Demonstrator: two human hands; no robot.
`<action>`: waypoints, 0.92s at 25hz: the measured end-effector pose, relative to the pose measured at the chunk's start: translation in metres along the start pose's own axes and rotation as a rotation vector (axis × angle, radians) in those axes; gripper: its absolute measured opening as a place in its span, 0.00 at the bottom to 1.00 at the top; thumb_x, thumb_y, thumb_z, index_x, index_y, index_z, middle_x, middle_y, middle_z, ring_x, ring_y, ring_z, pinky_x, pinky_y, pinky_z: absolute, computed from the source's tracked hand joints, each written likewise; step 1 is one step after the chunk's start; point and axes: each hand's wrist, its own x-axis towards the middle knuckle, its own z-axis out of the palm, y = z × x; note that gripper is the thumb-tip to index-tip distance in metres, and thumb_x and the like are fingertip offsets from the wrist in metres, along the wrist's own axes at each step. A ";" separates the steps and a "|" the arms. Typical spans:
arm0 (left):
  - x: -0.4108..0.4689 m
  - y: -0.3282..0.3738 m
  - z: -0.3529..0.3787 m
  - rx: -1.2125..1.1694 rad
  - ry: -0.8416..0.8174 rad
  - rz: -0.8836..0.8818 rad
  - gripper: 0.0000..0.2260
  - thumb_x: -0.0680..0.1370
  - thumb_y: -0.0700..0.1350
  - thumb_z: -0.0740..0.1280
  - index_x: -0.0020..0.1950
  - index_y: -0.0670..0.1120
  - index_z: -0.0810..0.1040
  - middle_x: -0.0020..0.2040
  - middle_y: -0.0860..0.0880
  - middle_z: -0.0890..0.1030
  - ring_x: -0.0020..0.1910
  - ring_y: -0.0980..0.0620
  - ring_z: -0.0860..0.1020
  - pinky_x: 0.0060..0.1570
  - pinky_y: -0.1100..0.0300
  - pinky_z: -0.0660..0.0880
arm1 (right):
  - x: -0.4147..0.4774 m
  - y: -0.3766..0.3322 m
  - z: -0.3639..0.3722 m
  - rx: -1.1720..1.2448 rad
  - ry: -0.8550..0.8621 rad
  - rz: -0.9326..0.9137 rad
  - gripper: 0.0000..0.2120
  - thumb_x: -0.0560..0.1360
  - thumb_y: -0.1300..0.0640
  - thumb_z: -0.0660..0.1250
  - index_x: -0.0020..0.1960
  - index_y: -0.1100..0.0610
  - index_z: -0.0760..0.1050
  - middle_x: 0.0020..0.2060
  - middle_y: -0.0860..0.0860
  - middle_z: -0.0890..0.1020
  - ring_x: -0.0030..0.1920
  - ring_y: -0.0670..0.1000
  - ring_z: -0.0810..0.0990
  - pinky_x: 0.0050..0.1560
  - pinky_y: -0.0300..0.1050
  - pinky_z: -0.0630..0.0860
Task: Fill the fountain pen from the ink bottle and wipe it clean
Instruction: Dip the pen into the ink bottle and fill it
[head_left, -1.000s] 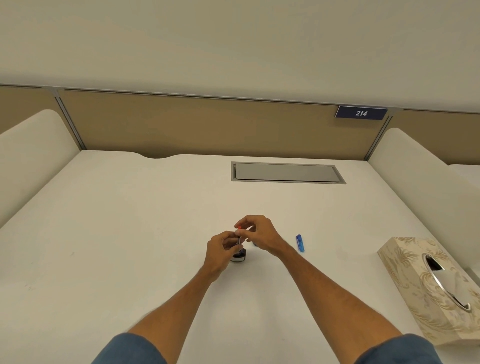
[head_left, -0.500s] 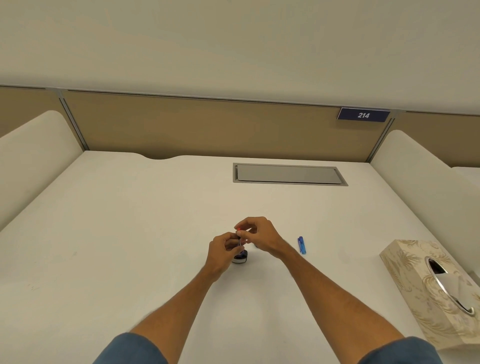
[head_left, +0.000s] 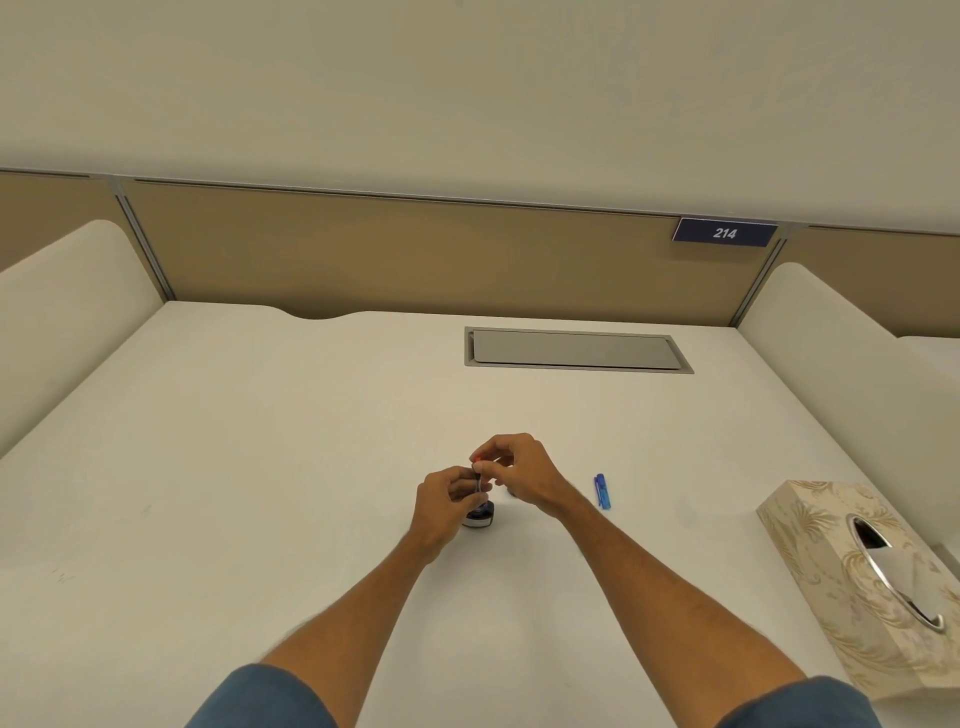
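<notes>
A small dark ink bottle (head_left: 479, 518) stands on the white desk (head_left: 260, 467), mostly hidden behind my left hand (head_left: 441, 504). A thin fountain pen part (head_left: 477, 480) with a red end stands upright over the bottle's mouth. My left hand's fingers pinch its lower section. The fingers of my right hand (head_left: 519, 470) pinch its red top end. A blue pen piece (head_left: 602, 490) lies on the desk to the right of my hands.
A patterned tissue box (head_left: 852, 587) with a tissue showing sits at the right front edge. A grey cable hatch (head_left: 571, 349) is set in the desk farther back. White side panels rise left and right, a tan partition stands behind.
Both hands stay at the pen over the bottle with only slight finger shifts. The view has drifted a little.
</notes>
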 end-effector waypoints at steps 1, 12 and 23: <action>0.000 0.000 0.000 0.004 -0.003 0.003 0.12 0.72 0.33 0.71 0.56 0.38 0.81 0.47 0.44 0.86 0.44 0.53 0.85 0.46 0.65 0.80 | 0.000 0.000 0.000 -0.003 0.000 -0.002 0.05 0.74 0.60 0.70 0.49 0.60 0.81 0.40 0.53 0.84 0.37 0.48 0.83 0.35 0.31 0.75; 0.001 0.002 -0.002 0.025 -0.030 -0.005 0.12 0.73 0.32 0.70 0.56 0.38 0.80 0.47 0.43 0.86 0.43 0.56 0.85 0.44 0.67 0.79 | 0.003 0.003 0.001 0.017 0.049 0.010 0.06 0.72 0.59 0.72 0.48 0.60 0.82 0.42 0.54 0.85 0.41 0.49 0.84 0.34 0.28 0.74; 0.002 0.003 -0.003 0.023 -0.031 -0.017 0.12 0.72 0.33 0.70 0.56 0.38 0.80 0.47 0.44 0.86 0.43 0.55 0.85 0.43 0.67 0.79 | 0.007 0.004 0.001 0.021 0.057 -0.008 0.06 0.69 0.58 0.75 0.44 0.60 0.82 0.39 0.53 0.86 0.39 0.47 0.84 0.43 0.35 0.79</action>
